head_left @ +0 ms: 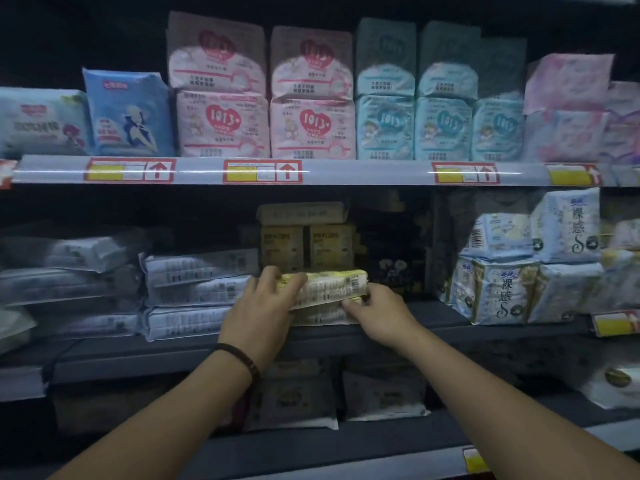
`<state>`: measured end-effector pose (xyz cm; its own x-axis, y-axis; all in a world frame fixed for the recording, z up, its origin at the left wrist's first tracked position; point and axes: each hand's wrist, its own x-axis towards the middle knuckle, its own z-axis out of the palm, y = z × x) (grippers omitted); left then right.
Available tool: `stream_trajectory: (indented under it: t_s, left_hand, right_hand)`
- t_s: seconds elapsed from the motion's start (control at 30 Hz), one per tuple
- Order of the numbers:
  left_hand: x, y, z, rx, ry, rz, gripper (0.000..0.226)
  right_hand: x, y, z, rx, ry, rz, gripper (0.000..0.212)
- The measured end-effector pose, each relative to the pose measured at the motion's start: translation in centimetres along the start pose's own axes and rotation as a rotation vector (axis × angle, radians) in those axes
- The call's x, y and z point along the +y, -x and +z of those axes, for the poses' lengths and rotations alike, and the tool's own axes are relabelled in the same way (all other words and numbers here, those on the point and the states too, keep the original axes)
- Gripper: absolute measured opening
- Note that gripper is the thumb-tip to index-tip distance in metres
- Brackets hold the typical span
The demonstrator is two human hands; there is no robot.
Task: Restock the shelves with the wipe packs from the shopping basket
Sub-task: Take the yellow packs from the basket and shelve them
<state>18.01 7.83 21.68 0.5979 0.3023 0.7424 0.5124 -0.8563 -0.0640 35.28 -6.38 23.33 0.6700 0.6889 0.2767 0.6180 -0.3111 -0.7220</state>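
Yellow-and-white plastic wipe pack [329, 285] is held flat at the near edge of the dark middle shelf [426, 315], about midway along it. It is laid on top of a second, similar pale pack [322, 317] that rests on the shelf.

To the left, a stack of grey-white flat plastic packs [197, 292] is seen lying on the same shelf, just beside the held pack. The left hand [266, 299], with a dark beaded bracelet [242, 358] worn at the wrist, is curled over the left end of the wipe pack, with the fingers wrapped across its top. Behind the pack, farther into the shelf, tan cardboard boxes [304, 244] are stacked. The right hand [377, 310] is closed on the lower right corner of the wipe pack, which is pinched between its fingertips. Farther right, blue-and-white printed soft packs [495, 292] are stood upright and piled on the shelf.

On the grey upper shelf rail [346, 173], red-framed yellow price labels [262, 171] are fixed. Above it, pink soft packs [225, 126] are stacked in two rows, with teal soft packs [384, 128] set just to their right.
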Motion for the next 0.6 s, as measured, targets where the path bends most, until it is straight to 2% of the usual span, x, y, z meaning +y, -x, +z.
stream_trajectory:
  t_s: [0.13, 0.27, 0.3, 0.4, 0.5, 0.57, 0.6]
  left_hand:
    - [0.1, -0.8, 0.0, -0.084, 0.043, -0.031, 0.061]
    - [2.1, -1.5, -0.6, -0.115, -0.002, -0.082, 0.048]
    - [2.4, -1.8, -0.6, -0.118, -0.013, -0.087, 0.047]
    - [2.7, -1.8, -1.0, -0.143, -0.001, -0.099, 0.050]
    - [2.6, -0.7, -2.1, -0.186, -0.020, -0.133, 0.072]
    - [2.5, 1.3, -3.3, -0.122, -0.096, -0.099, 0.082]
    - [2.4, 2.9, -4.0, -0.081, -0.109, -0.055, 0.079]
  right_hand:
    - [0.6, 0.6, 1.1, 0.125, 0.039, 0.027, 0.033]
    - [-0.1, 1.2, 1.9, 0.244, 0.057, 0.097, 0.077]
    - [-0.2, 1.3, 1.9, 0.258, 0.064, 0.109, 0.079]
    - [-0.4, 1.4, 1.5, 0.236, 0.104, 0.113, 0.068]
    - [-0.5, 3.0, 0.8, 0.211, 0.143, 0.064, 0.059]
    - [-0.2, 5.4, 0.7, 0.243, 0.156, -0.025, 0.053]
    - [0.2, 6.9, 0.7, 0.261, 0.150, -0.084, 0.047]
